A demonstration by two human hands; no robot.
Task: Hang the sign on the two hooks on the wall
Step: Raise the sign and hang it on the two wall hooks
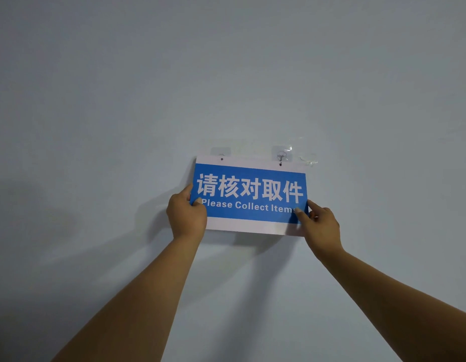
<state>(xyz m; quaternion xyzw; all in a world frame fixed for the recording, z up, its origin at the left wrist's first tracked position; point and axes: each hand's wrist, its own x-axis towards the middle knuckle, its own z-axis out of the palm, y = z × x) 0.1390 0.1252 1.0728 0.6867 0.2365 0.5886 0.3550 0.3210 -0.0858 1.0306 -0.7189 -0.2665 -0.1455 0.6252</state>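
Observation:
A blue and white sign [250, 194] reading "Please Collect Items" is held flat against the wall, slightly tilted. My left hand [186, 214] grips its lower left corner, thumb on the front. My right hand [321, 226] pinches its lower right corner. Two clear adhesive hooks are stuck to the wall just above the sign's top edge. The right hook [281, 155] reaches down to the sign's right hole. The left hook [220, 151] is partly hidden behind the top edge, and the left hole [222, 159] sits just below it.
The wall [226, 74] is plain pale grey. A patch of clear leftover film [306, 156] sticks to the wall right of the right hook. My forearms rise from the bottom of the view.

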